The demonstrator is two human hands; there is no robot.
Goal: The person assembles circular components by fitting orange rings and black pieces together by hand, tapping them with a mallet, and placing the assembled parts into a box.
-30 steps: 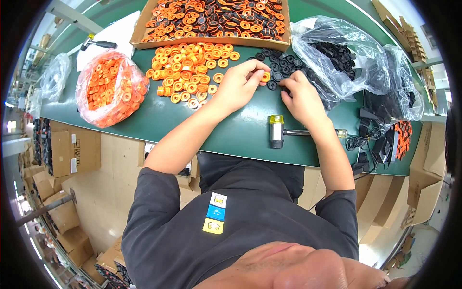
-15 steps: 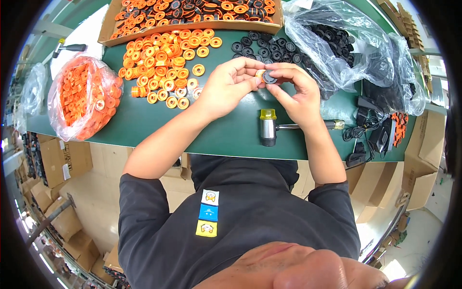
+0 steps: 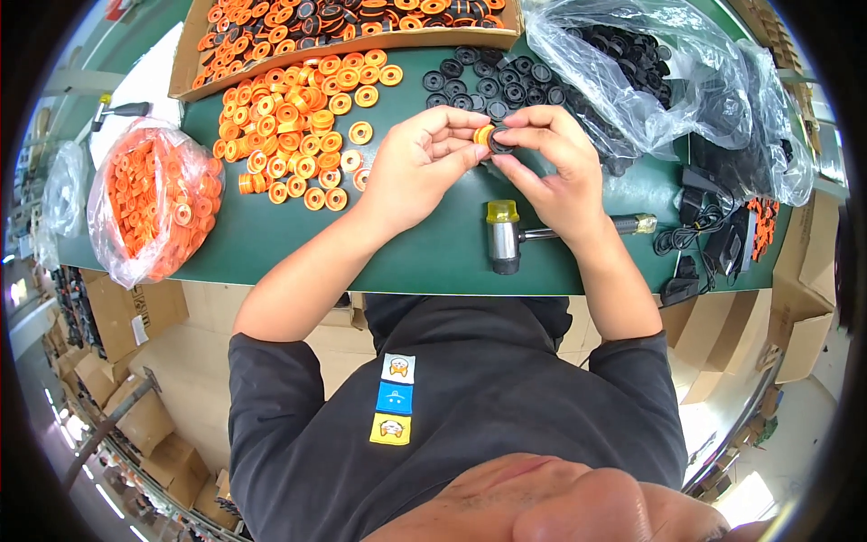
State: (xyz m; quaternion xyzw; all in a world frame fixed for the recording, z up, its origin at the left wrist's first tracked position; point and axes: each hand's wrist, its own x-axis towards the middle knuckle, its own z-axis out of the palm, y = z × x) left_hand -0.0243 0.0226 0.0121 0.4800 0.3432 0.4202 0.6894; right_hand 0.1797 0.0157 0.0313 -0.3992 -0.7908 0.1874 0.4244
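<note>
My left hand [image 3: 417, 167] pinches an orange plastic wheel [image 3: 482, 135] between thumb and fingers. Against its right side, my right hand [image 3: 562, 167] holds a black round cap [image 3: 499, 140] edge-on. The two pieces touch, or nearly so; the fingers cover part of both. Below my hands a mallet [image 3: 504, 242] with a yellow face and a black face lies on the green table [image 3: 397, 262], its handle passing under my right wrist. Loose orange wheels [image 3: 298, 126] are heaped to the left of my hands, and loose black caps [image 3: 515, 86] lie just beyond them.
A cardboard box [image 3: 361, 41] of orange-and-black wheels stands at the back. At left sits a clear bag [image 3: 153, 199] of orange wheels; at right, a plastic bag [image 3: 668, 90] of black caps. Black adapters with cables [image 3: 704, 235] lie near the right edge.
The black cap has turned from showing its flat face to edge-on beside the orange wheel. The whole view has shifted slightly; the mallet stays in place.
</note>
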